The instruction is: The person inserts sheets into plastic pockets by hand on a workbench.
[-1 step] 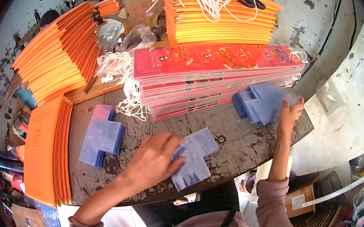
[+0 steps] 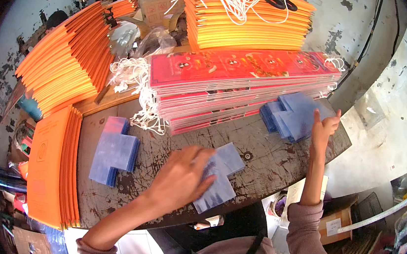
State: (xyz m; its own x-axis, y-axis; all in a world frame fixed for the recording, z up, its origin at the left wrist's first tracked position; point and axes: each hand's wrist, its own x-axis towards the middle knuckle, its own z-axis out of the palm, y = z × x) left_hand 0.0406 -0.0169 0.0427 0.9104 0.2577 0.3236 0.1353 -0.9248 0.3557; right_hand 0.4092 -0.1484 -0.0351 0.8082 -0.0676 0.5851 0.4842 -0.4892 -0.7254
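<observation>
Left hand arched over plastic, right hand half-curled by blue stack, grips unclear

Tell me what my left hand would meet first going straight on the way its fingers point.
Most likely the stepped, translucent blue plastic piece on the scratched dark brown tabletop; your left hand overlaps its edge in view, though depth is unclear, so it might pass above.

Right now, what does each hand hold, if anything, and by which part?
Cannot be told: left hand over middle blue sheet, left side; right hand at right-hand blue pile, right end.
</observation>
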